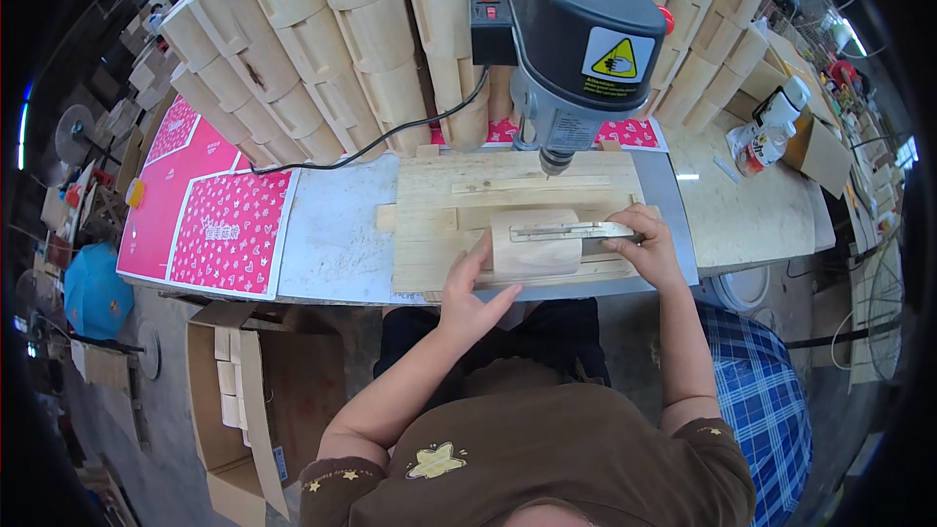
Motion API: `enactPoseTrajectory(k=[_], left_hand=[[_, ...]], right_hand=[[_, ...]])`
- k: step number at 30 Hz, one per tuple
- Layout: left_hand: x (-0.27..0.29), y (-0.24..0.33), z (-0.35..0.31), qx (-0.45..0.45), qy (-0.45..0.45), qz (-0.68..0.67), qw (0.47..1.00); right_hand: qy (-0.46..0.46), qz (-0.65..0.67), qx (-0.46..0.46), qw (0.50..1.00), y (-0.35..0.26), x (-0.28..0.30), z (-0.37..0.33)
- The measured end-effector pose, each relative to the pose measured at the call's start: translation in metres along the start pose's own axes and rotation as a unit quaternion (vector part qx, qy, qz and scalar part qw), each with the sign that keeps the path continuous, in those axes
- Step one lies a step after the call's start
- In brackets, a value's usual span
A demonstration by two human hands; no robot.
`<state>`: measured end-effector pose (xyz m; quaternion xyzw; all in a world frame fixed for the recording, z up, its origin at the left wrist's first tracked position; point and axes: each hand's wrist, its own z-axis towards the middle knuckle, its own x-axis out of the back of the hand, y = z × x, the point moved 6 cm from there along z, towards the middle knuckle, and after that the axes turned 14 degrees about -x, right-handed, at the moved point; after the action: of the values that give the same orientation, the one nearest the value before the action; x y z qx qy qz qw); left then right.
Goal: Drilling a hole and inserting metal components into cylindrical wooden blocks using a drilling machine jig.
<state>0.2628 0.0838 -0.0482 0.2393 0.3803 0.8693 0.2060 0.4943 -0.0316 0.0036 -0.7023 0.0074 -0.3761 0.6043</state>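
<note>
Pale curved wood block (532,249) (metal-clamped)

The curved pale wooden block (535,246) is light tan, like the pale plank jig board (429,234) beneath it. The drill press head (576,29) is dark grey with a yellow triangle label. The flat printed cardboard sheets (229,224) are pink with white hearts. The checked cloth (766,400) is blue and white.
</note>
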Motion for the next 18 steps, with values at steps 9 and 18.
enactPoseTrajectory(k=[9,18], left_hand=[[0.005,-0.026,0.041,0.001,-0.083,0.254,0.964],[0.010,-0.068,0.043,0.027,-0.073,0.161,0.984]], right_hand=[[0.125,-0.055,0.098,0.986,-0.005,-0.003,0.048],[0.057,-0.044,0.079,0.994,-0.015,-0.004,0.053]])
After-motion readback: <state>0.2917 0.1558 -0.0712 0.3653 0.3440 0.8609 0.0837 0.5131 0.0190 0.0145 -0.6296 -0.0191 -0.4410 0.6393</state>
